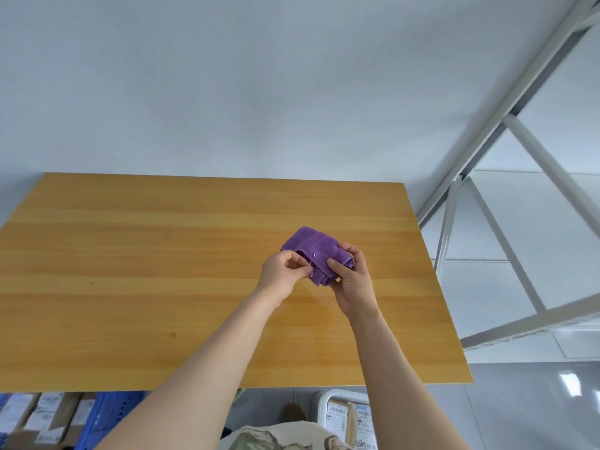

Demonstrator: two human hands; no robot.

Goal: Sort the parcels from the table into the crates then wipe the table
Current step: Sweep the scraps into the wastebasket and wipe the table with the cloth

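Observation:
A folded purple cloth [311, 246] is held just over the right half of the wooden table [130, 271]. My left hand [282, 271] pinches its near left edge between thumb and fingertips. My right hand [352, 280] grips the cloth's right side, thumb on top and fingers curled behind. No parcels lie on the tabletop. Below the near edge, a blue crate [107, 417] at the left holds several brown labelled parcels [42, 417]. A white crate [324, 401] at the right holds more labelled parcels [347, 420].
A pale wall rises behind the table. A white metal rack frame [506, 222] stands to the right of the table on a grey floor. My camouflage-patterned clothing shows at the bottom middle.

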